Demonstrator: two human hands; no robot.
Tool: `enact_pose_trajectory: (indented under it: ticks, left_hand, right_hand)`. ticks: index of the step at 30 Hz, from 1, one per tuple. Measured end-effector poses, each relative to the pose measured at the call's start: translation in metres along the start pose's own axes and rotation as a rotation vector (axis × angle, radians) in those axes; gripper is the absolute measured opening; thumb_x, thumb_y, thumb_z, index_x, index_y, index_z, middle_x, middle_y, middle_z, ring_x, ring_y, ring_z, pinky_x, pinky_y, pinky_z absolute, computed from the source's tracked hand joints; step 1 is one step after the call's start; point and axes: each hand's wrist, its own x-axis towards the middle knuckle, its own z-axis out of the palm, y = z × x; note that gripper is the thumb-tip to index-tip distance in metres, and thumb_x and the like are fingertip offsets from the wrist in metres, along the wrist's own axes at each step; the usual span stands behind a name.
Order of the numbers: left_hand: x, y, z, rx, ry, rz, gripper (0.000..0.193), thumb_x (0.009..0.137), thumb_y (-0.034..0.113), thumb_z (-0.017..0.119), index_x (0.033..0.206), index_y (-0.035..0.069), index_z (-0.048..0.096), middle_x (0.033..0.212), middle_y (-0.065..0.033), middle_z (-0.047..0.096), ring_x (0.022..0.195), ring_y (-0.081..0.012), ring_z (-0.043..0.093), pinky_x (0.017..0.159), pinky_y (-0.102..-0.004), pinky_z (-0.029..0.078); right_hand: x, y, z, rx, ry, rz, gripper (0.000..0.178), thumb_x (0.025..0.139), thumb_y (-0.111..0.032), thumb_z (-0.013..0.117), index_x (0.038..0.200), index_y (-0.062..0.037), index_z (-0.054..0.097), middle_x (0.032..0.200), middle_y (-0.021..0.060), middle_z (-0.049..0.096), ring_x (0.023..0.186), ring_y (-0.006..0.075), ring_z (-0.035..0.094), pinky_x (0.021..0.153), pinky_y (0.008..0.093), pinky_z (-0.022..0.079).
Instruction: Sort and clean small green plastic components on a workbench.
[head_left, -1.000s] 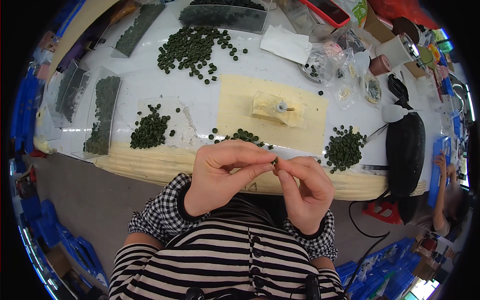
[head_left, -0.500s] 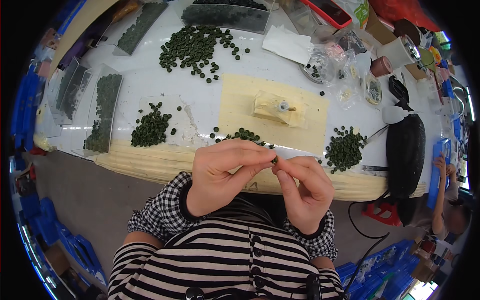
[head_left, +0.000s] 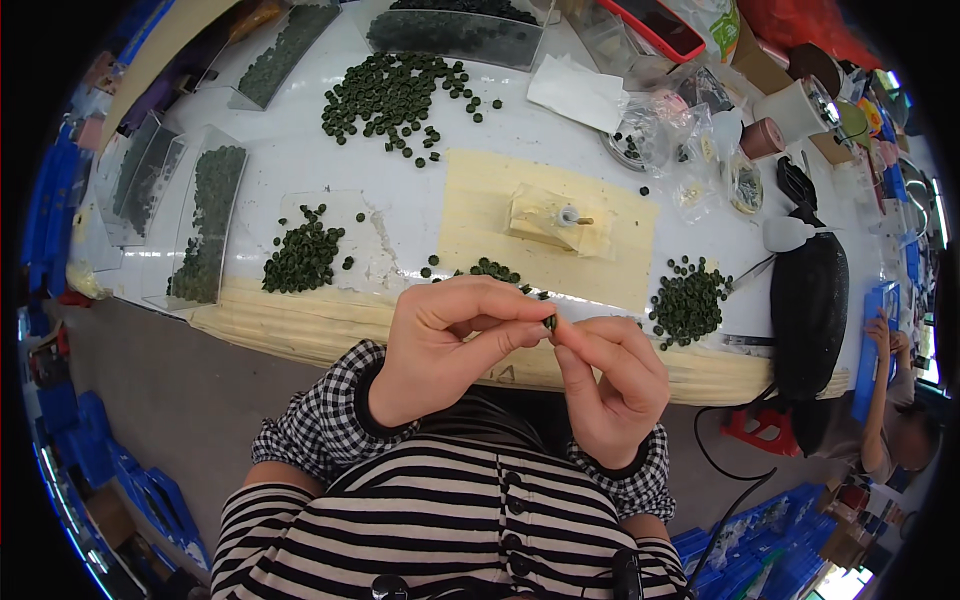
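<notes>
Over the table's near edge, my left hand (head_left: 450, 345) pinches a small dark green disc-shaped piece (head_left: 550, 322) between thumb and fingertips. My right hand (head_left: 615, 385) meets it from the other side, its fingers curled and its index fingertip pressed to the same piece; the fingertips partly cover it. Just beyond my hands lies a small group of like green pieces (head_left: 490, 269). Bigger heaps of them sit to the left (head_left: 303, 255), to the right (head_left: 690, 300) and farther back (head_left: 385, 95).
A pale block (head_left: 545, 222) with a small upright fitting stands on a yellow sheet (head_left: 475, 200). Clear bins (head_left: 205, 225) of green pieces line the left. At right are a black bag-like object (head_left: 810, 310), a white squeeze bulb (head_left: 790, 233), plastic bags and a red-cased phone (head_left: 660, 25).
The green piece shows a little more between my fingertips, and my left thumb has shifted slightly. Both hands stay in nearly the same place.
</notes>
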Motion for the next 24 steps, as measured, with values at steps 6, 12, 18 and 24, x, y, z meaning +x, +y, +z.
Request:
enact_pose_trajectory:
  ticks: [6,12,18,24]
  left_hand:
    - [0.0,0.003,-0.002,-0.064,0.003,-0.065,0.019,0.086,-0.005,0.064,0.105,-0.004,0.068,0.098,-0.0122,0.067,0.09,-0.0142,0.066,0.08,-0.0234,0.054]
    - [-0.001,0.001,-0.003,0.045,0.027,0.027,0.017,0.084,-0.006,0.066,0.1,-0.002,0.069,0.096,-0.0119,0.069,0.087,-0.0149,0.067,0.077,-0.0245,0.054]
    - [0.003,0.008,-0.006,0.421,-0.033,0.29,0.019,0.08,-0.011,0.066,0.097,-0.003,0.07,0.093,-0.016,0.07,0.085,-0.0202,0.069,0.074,-0.0261,0.055]
    - [0.003,0.001,-0.012,0.295,-0.073,0.188,0.019,0.081,-0.012,0.065,0.097,-0.002,0.07,0.094,-0.0156,0.07,0.087,-0.0201,0.068,0.075,-0.0263,0.055]
  right_hand:
    - [0.003,0.001,0.002,-0.091,0.006,-0.095,0.035,0.074,0.011,0.069,0.107,0.0,0.07,0.083,0.0086,0.063,0.069,0.0164,0.058,0.059,0.0243,0.046]
    - [0.003,0.001,0.002,-0.094,-0.022,-0.1,0.035,0.074,0.012,0.069,0.107,-0.0002,0.07,0.084,0.0083,0.063,0.07,0.0163,0.058,0.059,0.024,0.046]
    - [-0.003,0.003,0.003,0.087,-0.047,0.028,0.035,0.075,0.012,0.068,0.108,-0.0003,0.07,0.086,0.0084,0.063,0.07,0.015,0.058,0.059,0.0229,0.046]
    - [-0.002,0.002,0.004,-0.074,-0.045,-0.095,0.036,0.075,0.012,0.069,0.108,-0.0002,0.069,0.085,0.009,0.063,0.07,0.0162,0.059,0.06,0.0235,0.047]
